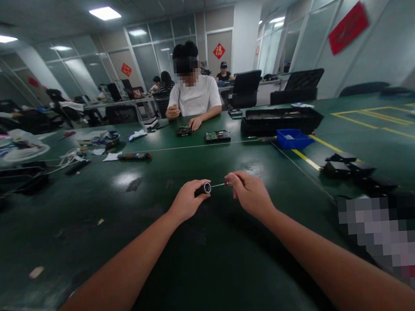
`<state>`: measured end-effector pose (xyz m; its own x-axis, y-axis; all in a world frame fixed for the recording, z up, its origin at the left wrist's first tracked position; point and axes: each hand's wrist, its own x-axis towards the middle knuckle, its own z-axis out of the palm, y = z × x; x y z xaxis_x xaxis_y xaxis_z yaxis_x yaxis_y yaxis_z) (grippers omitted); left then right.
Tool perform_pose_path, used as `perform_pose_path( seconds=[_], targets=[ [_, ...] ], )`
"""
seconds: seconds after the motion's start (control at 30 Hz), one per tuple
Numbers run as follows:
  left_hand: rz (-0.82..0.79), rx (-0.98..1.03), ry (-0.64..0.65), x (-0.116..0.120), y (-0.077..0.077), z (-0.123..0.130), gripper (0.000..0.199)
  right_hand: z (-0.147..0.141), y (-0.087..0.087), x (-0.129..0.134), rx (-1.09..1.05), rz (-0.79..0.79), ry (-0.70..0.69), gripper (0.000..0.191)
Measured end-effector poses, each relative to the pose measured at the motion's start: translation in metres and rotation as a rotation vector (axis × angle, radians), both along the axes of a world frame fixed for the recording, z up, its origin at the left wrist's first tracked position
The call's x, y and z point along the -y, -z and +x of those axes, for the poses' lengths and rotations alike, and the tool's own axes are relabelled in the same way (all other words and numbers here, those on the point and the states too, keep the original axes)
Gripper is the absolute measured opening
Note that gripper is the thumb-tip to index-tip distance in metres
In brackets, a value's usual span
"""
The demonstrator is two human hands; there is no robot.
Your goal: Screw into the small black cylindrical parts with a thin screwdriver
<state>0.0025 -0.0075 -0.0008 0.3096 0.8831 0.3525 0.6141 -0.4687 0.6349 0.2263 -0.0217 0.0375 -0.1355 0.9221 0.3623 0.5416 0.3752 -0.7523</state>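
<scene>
Your bare left forearm [137, 262] and right forearm [316, 247] reach forward, angling inward; your left hand [187, 201] curls in a grip, your right hand [253, 194] pinching near it.

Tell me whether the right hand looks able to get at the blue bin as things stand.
Probably yes, with a forward stretch: only green tabletop appears between the right hand and the blue bin. However, that hand holds a red-handled screwdriver.
</scene>
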Motion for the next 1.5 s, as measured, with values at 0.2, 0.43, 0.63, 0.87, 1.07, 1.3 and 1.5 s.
perform_pose_path(
  seconds=[0.2,0.43,0.63,0.87,1.07,1.3,1.5],
  targets=[
    [-0.031,-0.011,-0.019,0.003,-0.005,0.0,0.039,0.0,0.002,0.0,-0.032,0.015,-0.072,0.029],
    [-0.029,-0.041,-0.011,0.003,-0.006,0.001,0.039,-0.002,0.002,0.002,-0.088,0.047,-0.002,0.029],
    [-0.03,-0.071,-0.033,0.004,-0.007,0.001,0.04,-0.002,0.007,-0.002,-0.225,-0.018,-0.075,0.02],
    [-0.03,-0.079,-0.048,0.004,-0.007,0.002,0.04,-0.002,0.008,-0.004,-0.178,-0.034,-0.003,0.031],
    [-0.03,-0.062,-0.055,0.005,-0.008,0.003,0.04,-0.006,0.012,-0.009,-0.423,-0.089,-0.021,0.027],
    [0.078,-0.159,0.033,0.002,-0.011,-0.001,0.038,-0.001,0.028,-0.026,-0.734,-0.314,-0.029,0.031],
    [-0.004,-0.239,0.031,-0.001,-0.005,-0.002,0.04,0.001,0.036,-0.031,-0.622,-0.253,0.103,0.034]
  ],
)
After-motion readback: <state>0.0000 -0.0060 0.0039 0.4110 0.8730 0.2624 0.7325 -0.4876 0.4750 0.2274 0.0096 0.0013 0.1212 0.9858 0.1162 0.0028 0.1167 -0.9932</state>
